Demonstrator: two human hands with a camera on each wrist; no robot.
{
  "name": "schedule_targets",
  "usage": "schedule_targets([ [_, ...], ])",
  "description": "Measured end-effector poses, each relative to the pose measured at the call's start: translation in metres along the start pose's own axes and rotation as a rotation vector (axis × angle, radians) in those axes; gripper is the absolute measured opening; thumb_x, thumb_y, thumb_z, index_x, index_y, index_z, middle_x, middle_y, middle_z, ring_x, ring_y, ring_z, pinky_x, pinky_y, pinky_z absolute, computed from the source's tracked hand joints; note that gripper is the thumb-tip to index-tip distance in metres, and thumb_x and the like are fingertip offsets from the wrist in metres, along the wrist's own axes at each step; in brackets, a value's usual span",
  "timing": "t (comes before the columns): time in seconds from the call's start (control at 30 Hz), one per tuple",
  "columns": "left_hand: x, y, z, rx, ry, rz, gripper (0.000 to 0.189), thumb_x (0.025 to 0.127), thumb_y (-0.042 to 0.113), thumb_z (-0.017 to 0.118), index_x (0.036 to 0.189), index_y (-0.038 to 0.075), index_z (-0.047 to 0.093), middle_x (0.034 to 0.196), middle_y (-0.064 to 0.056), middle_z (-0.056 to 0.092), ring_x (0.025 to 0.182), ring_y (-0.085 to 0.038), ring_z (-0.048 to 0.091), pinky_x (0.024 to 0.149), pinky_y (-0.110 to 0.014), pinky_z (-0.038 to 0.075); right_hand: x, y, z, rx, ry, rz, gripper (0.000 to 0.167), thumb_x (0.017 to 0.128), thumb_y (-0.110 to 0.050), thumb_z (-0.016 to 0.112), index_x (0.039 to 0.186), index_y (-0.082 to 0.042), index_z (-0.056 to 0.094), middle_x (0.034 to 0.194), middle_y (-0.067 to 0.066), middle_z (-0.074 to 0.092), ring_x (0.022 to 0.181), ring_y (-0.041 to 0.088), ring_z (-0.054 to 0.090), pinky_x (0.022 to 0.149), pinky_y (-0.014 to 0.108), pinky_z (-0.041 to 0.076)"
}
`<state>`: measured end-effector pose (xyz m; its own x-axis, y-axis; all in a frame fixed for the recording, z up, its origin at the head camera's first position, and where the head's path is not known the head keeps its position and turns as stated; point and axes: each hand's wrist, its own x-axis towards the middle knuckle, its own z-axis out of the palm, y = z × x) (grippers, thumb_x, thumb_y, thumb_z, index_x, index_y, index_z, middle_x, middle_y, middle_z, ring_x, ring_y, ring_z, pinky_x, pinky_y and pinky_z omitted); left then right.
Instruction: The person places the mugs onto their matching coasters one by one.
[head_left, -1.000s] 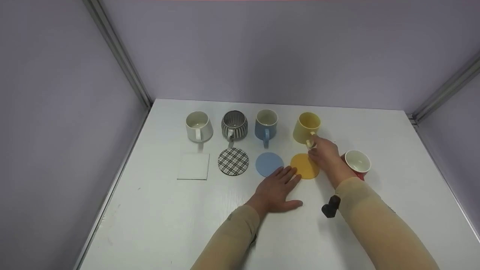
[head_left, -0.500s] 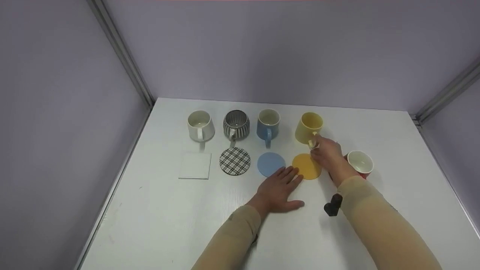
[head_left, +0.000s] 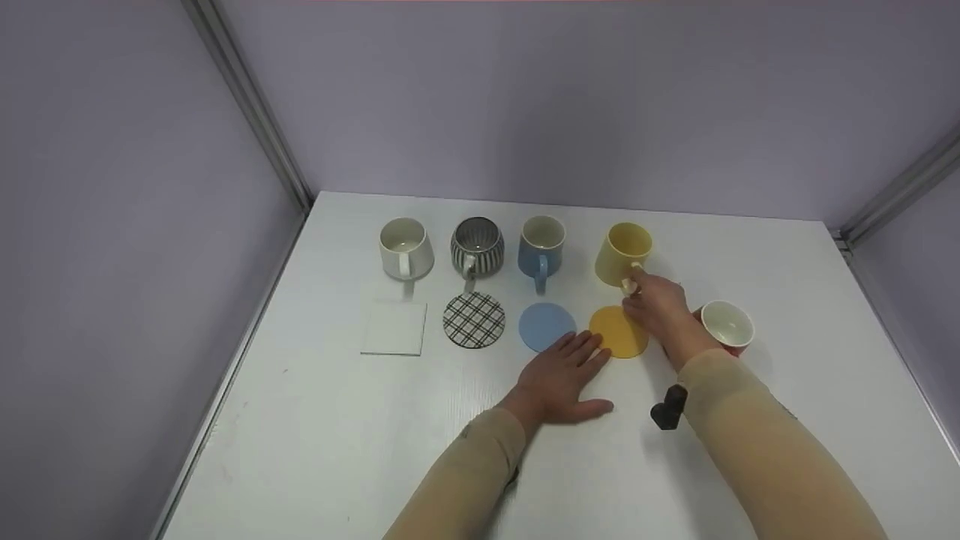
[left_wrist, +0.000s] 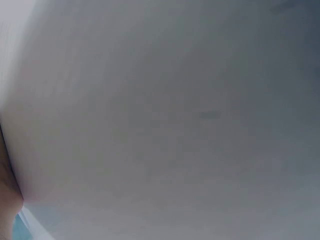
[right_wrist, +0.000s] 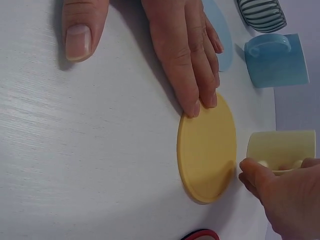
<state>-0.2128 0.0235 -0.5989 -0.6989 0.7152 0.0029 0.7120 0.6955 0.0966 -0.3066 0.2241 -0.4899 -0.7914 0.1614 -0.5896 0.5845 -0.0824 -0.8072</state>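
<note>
My left hand [head_left: 559,379] lies flat on the white table, palm down, thumb spread to the side. Its fingertips rest on the near-left edge of the round yellow coaster [head_left: 620,332], plain in the right wrist view, and overlap the rim of the round blue coaster [head_left: 545,325] in the head view. Behind the yellow coaster stands an upright yellow mug [head_left: 615,262]. Its handle, turned toward me, is pinched between the thumb and fingers of my right hand [head_left: 660,304]. The left wrist view shows mostly blurred pale surface, with a bit of skin [left_wrist: 7,200] at its left edge.
Left of the yellow mug stand a blue mug [head_left: 531,259], a striped mug [head_left: 487,262] and a white mug [head_left: 416,262]. A checked round coaster [head_left: 474,320] and a square white coaster [head_left: 395,328] lie before them. A red mug [head_left: 727,324] stands beside my right wrist.
The head view has shifted slightly, so everything sits a little further right in it. Both hands, the mugs and the coasters keep their places relative to one another.
</note>
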Motion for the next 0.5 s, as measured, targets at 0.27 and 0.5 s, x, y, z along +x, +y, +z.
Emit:
schedule_targets([
  [0.27,0.0018,0.0003,-0.0039,0.0,-0.008,0.002,0.091,0.101,0.08,0.02,0.172,0.023,0.019,0.178,0.0,0.01,0.163,-0.015,0.004,0.13,-0.032,0.001,0.0001,-0.0012,-0.001,-0.024,0.004,-0.033,0.049,0.112,-0.032,0.048,0.15,-0.001,0.046,0.105,0.007,0.057,0.09,0.015,0.061,0.076,0.023,0.052],
  [0.5,0.0012,-0.0003,-0.0042,-0.005,-0.004,0.007,0.09,0.102,0.08,0.02,0.172,0.022,0.019,0.178,0.0,0.011,0.163,-0.016,0.005,0.13,-0.032,0.001,0.001,-0.0017,0.0013,-0.002,0.022,-0.025,0.049,0.113,-0.032,0.048,0.15,0.0,0.046,0.116,0.01,0.055,0.095,0.016,0.062,0.082,0.025,0.054],
])
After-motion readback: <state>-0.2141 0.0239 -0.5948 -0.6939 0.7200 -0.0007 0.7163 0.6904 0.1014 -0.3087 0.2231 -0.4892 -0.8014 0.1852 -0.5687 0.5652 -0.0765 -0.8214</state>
